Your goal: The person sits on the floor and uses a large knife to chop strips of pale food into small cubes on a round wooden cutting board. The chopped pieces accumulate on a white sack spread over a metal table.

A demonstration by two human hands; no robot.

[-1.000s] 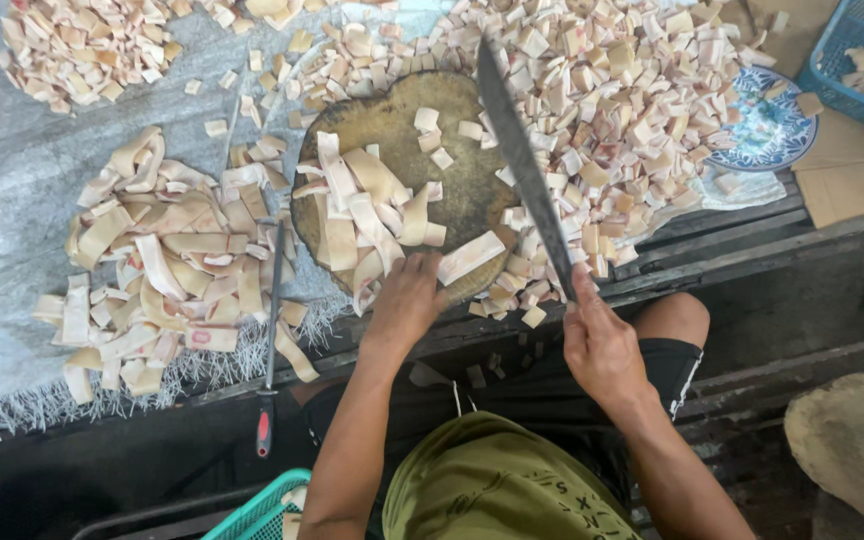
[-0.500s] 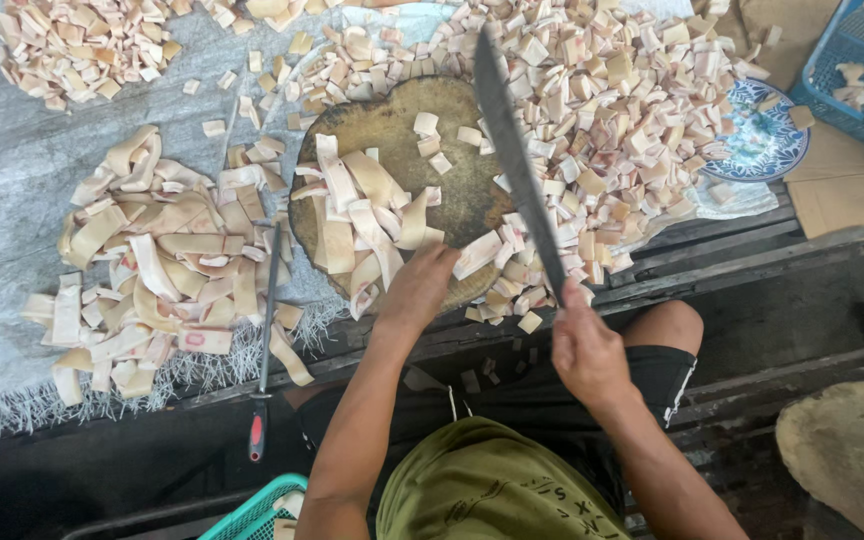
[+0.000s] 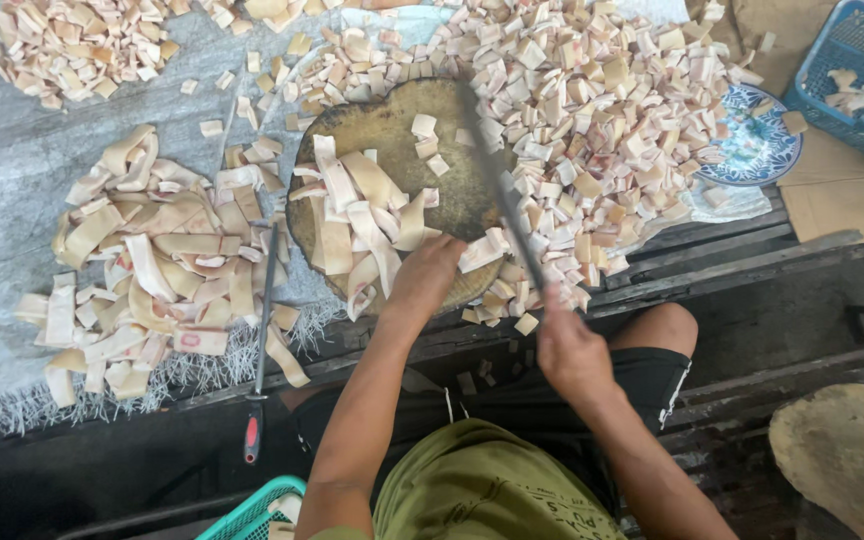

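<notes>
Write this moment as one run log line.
left hand: holds strip on round board | right hand: grips cleaver, blade over board | cut pieces: right

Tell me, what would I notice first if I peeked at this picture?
First, the long knife in the right hand, its blade lying across the round wooden chopping block in the middle. The left hand presses on a pale strip at the block's near edge. Then the big heap of small cut pieces to the right, and the pile of long strips on the grey sheet to the left.
</notes>
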